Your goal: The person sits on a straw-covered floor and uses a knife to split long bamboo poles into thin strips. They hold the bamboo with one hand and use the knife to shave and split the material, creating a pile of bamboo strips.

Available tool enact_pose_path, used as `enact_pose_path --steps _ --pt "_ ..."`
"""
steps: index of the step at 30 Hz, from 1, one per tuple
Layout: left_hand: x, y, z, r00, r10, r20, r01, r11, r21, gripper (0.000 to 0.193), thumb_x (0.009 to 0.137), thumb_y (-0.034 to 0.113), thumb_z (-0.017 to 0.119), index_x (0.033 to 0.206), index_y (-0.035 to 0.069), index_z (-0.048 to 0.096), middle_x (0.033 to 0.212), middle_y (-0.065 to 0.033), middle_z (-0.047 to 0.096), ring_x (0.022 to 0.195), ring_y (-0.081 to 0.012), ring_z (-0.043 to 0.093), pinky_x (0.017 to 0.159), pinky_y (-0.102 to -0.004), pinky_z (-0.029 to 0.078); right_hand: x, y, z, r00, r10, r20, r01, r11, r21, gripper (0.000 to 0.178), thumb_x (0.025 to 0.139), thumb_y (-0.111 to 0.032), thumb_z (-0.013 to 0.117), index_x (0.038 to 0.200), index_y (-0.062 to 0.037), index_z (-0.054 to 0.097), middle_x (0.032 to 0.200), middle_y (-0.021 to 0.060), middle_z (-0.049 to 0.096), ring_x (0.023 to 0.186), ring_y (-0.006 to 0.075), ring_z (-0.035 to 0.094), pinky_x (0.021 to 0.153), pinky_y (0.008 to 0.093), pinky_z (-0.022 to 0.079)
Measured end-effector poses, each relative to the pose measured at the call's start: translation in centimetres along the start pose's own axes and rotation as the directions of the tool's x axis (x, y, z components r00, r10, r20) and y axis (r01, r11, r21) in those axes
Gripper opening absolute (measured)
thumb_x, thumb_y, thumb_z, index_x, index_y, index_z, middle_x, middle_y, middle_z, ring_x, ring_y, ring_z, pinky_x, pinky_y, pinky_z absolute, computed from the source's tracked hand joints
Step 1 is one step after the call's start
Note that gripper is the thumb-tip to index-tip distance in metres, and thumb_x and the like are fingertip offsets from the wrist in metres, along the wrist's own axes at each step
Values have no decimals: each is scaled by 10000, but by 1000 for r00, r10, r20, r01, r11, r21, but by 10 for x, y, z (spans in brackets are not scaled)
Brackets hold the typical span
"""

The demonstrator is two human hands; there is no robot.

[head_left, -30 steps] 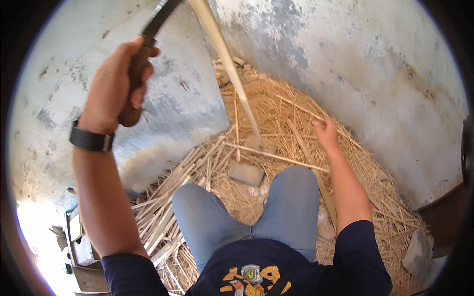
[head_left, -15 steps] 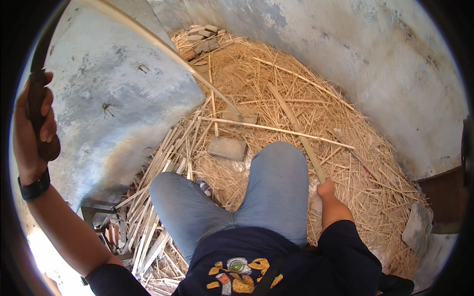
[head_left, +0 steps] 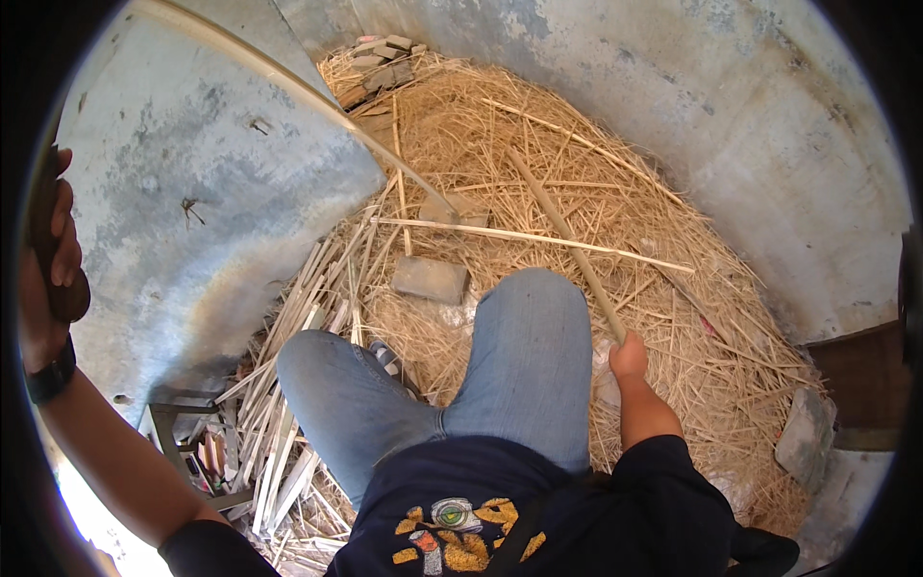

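My left hand (head_left: 53,255) is raised at the far left rim, its fingers wrapped round the dark handle of a machete (head_left: 71,296); the blade is mostly lost in the dark rim. Beside my right knee, my right hand (head_left: 629,356) is closed on the near end of a split bamboo strip (head_left: 550,209), which slants away to the far left over the shavings. A thin pale strip (head_left: 481,230) lies across it. From the upper left a long bamboo length (head_left: 279,75) comes down, its tip at a flat brick (head_left: 467,209). Another brick (head_left: 431,279) lies between my knees.
Bamboo shavings (head_left: 683,337) cover the floor. Split strips (head_left: 288,404) are heaped left of my legs, by a dark metal frame (head_left: 168,433). Weathered walls (head_left: 673,77) stand left and right. Stacked bricks (head_left: 385,65) sit in the far corner, and a stone slab (head_left: 806,435) leans at right.
My left hand with the machete has moved left and slightly down, toward the rim. The right hand still grips the bamboo strip. The whole view has shifted slightly.
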State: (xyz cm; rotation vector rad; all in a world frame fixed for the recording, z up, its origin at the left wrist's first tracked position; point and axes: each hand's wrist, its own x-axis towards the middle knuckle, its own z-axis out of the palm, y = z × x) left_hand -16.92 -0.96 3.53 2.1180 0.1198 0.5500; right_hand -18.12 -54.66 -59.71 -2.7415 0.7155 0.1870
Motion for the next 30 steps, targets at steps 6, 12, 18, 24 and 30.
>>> enact_pose_path --steps 6,12,18,24,30 --pt "2 2 0 999 -38 27 40 997 -67 453 1007 341 350 1190 -47 494 656 -82 509 438 -181 452 382 -301 368 39 -9 -83 984 -181 9 176 969 175 518 753 -265 735 1205 -43 613 1080 233 684 1002 388 666 860 474 524" --pt "32 -6 -20 969 -245 -45 227 944 -238 463 1030 360 346 1261 -12 496 696 -38 490 438 -128 418 394 -261 360 62 -14 -163 985 -123 120 96 974 204 597 753 -342 791 1245 -61 601 1040 220 706 962 359 689 846 450 529" --pt "16 -41 -28 995 93 45 -95 995 30 468 1058 420 412 1281 41 571 737 76 462 441 15 370 414 -160 323 59 -13 -164 978 -179 -106 195 966 168 550 865 -415 699 1213 4 627 1122 245 681 1055 383 659 894 452 509" --pt "14 -24 -6 997 78 21 -76 993 -91 463 1019 468 453 1132 46 609 690 65 490 444 -8 391 427 -173 353 82 85 -112 990 -109 -93 132 945 301 397 1048 -338 440 1163 18 574 712 98 605 513 215 582 482 367 499" --pt "24 -16 -7 997 54 63 -48 995 -82 478 1015 466 449 1180 41 595 689 45 511 441 -35 390 436 -198 365 -1 43 -130 939 271 212 -343 689 638 433 1061 -360 374 1175 -20 616 931 221 718 747 356 695 773 644 501"
